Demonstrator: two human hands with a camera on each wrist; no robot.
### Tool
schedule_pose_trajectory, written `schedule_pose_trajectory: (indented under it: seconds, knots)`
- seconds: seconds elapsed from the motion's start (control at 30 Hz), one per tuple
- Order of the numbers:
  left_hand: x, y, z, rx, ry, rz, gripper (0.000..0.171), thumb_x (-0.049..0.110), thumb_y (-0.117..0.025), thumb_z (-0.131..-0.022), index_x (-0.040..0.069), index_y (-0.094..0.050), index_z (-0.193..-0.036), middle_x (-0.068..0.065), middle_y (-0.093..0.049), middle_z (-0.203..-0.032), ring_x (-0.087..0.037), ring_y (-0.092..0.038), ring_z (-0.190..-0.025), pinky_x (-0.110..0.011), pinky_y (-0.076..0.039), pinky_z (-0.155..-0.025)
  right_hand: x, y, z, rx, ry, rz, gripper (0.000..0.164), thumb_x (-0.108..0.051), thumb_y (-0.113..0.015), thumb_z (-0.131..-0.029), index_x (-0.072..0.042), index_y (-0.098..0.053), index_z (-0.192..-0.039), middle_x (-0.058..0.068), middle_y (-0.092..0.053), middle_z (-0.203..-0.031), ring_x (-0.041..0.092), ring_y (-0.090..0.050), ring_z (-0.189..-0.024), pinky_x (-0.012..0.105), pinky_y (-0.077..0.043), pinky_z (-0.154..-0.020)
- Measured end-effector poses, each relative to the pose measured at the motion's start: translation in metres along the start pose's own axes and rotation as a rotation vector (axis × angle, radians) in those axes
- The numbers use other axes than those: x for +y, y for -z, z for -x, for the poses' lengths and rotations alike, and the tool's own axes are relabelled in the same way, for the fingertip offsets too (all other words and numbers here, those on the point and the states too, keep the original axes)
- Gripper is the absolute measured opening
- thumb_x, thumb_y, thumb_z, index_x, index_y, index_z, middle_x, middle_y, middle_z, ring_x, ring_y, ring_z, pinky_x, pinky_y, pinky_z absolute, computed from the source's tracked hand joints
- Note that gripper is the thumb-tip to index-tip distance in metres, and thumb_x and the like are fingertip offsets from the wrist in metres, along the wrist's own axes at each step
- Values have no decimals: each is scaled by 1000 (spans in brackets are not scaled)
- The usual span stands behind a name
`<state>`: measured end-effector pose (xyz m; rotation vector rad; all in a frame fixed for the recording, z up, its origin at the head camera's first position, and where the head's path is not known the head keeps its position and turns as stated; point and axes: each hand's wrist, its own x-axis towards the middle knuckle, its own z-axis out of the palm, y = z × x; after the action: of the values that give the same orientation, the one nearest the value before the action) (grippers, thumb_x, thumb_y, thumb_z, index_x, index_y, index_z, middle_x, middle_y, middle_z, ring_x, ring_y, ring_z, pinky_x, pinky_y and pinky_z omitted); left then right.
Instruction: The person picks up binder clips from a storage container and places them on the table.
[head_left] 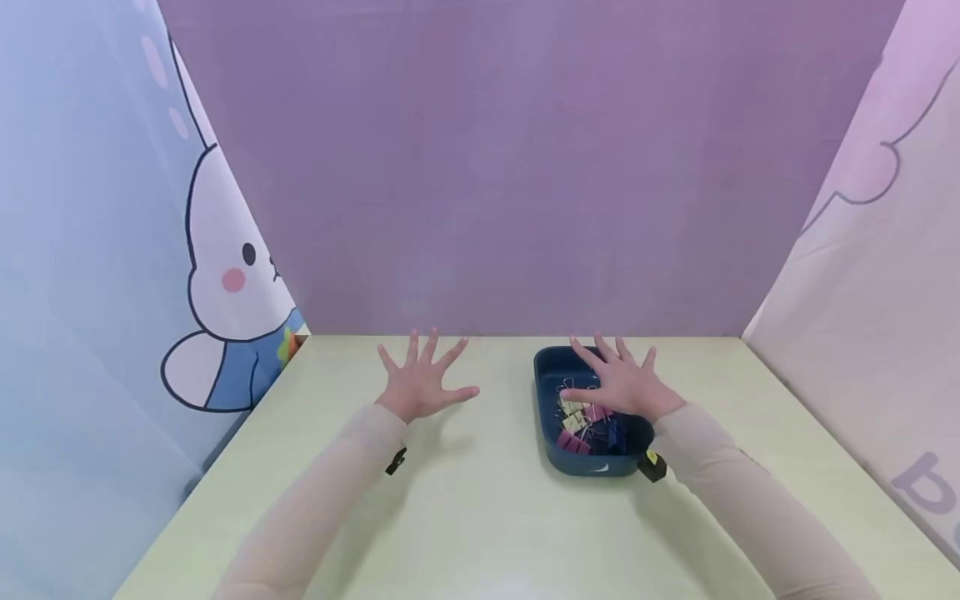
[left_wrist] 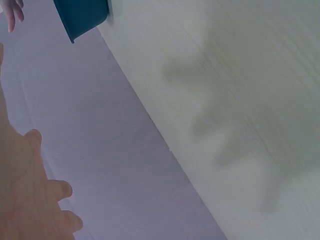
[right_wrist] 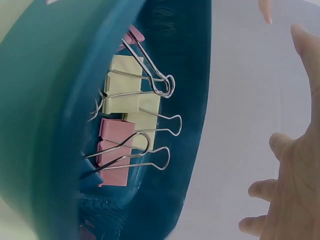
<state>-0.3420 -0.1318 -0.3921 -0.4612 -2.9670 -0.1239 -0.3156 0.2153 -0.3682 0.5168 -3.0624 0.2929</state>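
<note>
My left hand (head_left: pixel 417 387) is held over the table with its fingers spread wide and nothing in it. To its right, my right hand (head_left: pixel 624 385), fingers also spread, hovers above a dark blue bin (head_left: pixel 588 465) with rounded corners and overlaps its right side in the head view. Several binder clips (head_left: pixel 573 422) in pink, yellow and blue lie in the bin. In the right wrist view a yellow binder clip (right_wrist: pixel 122 85) and a pink binder clip (right_wrist: pixel 116 150) show their silver wire handles. Part of the bin's inside is hidden behind the right hand.
A pale wood-grain table (head_left: pixel 480 533) carries the bin right of centre, near the far edge. Behind it stands a purple backdrop (head_left: pixel 480 167). A cloth with a cartoon rabbit (head_left: pixel 232 242) hangs on the left, and a pale printed cloth (head_left: pixel 885 333) on the right.
</note>
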Motion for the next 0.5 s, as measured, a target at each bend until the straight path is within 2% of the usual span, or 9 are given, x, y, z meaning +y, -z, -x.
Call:
schedule_pose_trajectory:
  seconds: [0.17,0.23,0.3,0.4,0.5]
  knots:
    - [-2,1,1,-25,6,2,90,89,-34,-76,49,-6,-151,-10,1,-163,-43,7,-147,-83,5,-96,0,-2,0,5,2,-11,98,-77,-48,-81,-26,-12,-156,21,-7,-161,54,-4,-143,83,10,-95]
    - [-2,5,1,-41,-10,5,87,81,-43,-81,44,-12,-153,-13,-4,-163,-44,-2,-147,-82,-3,-99,1,-1,-1,14,5,-3,95,-74,-49,-83,-23,-17,-156,22,-12,-160,53,-8,-143,82,8,-96]
    - [-3,10,1,-65,-39,5,80,66,-53,-86,34,-24,-153,-16,-15,-161,-45,-18,-145,-77,-17,-102,2,-1,-2,27,19,3,88,-69,-52,-86,-18,-27,-153,23,-23,-157,52,-17,-142,82,3,-99]
    - [-4,14,2,-100,-104,1,59,42,-62,-90,16,-48,-141,-17,-45,-145,-37,-50,-125,-60,-45,-94,4,1,-3,35,46,-18,69,-54,-56,-92,-9,-45,-143,23,-44,-146,47,-38,-134,74,-17,-105]
    - [-4,15,2,-144,-140,9,35,30,-62,-91,11,-64,-120,-9,-64,-121,-25,-63,-100,-44,-55,-76,6,3,-2,30,70,-78,48,-38,-57,-95,-4,-57,-130,19,-62,-126,37,-58,-116,60,-41,-99]
